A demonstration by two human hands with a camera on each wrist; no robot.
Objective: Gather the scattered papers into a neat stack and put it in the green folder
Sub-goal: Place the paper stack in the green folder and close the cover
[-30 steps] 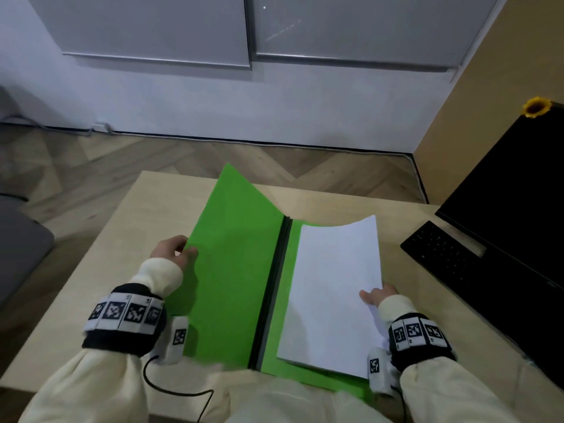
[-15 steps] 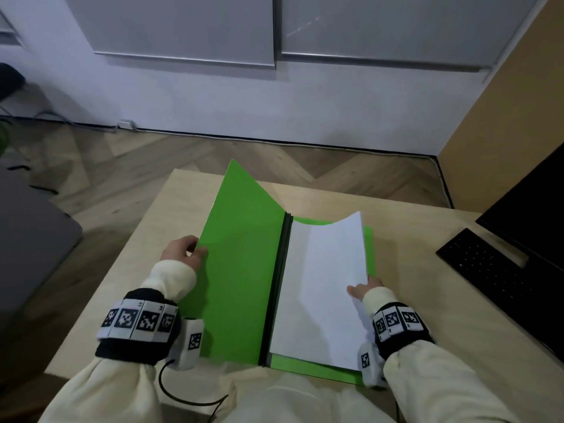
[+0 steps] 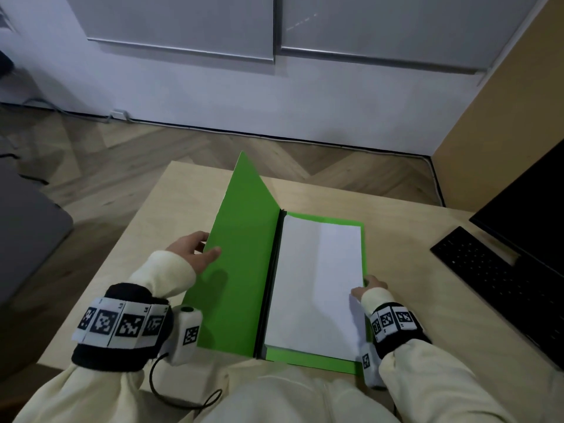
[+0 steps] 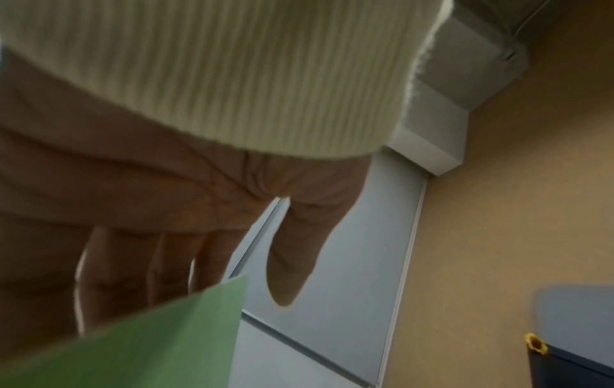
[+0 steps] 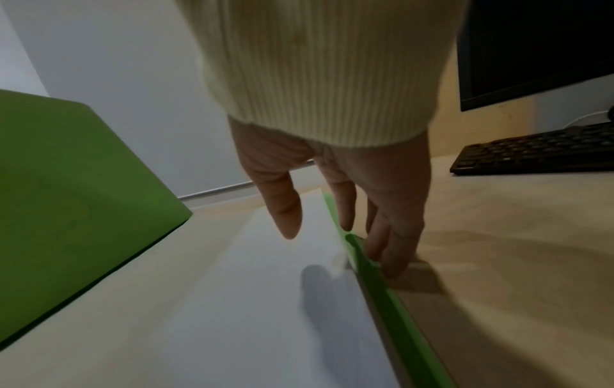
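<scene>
The green folder [image 3: 241, 270] lies open on the wooden table [image 3: 442, 315]. My left hand [image 3: 195, 248] holds its left cover raised at a slant, thumb on the inner face and fingers behind the cover [image 4: 149, 346]. A white paper stack [image 3: 314, 285] lies flat on the folder's right half, inside its green border. My right hand [image 3: 367, 286] is at the stack's right edge. Its straight fingers [image 5: 392, 262] touch down beside the folder's rim [image 5: 392, 315], and the thumb hovers just over the paper [image 5: 232, 302].
A black keyboard [image 3: 494, 279] and a dark monitor [image 3: 537, 239] stand at the right of the table. A black cable [image 3: 171, 392] loops at the near edge by my left sleeve. Wooden floor and a white wall lie beyond the table.
The paper stack, earlier bowed with its far end lifted, now lies flat in the folder. My right hand slid to its right edge. The left cover stands a little steeper.
</scene>
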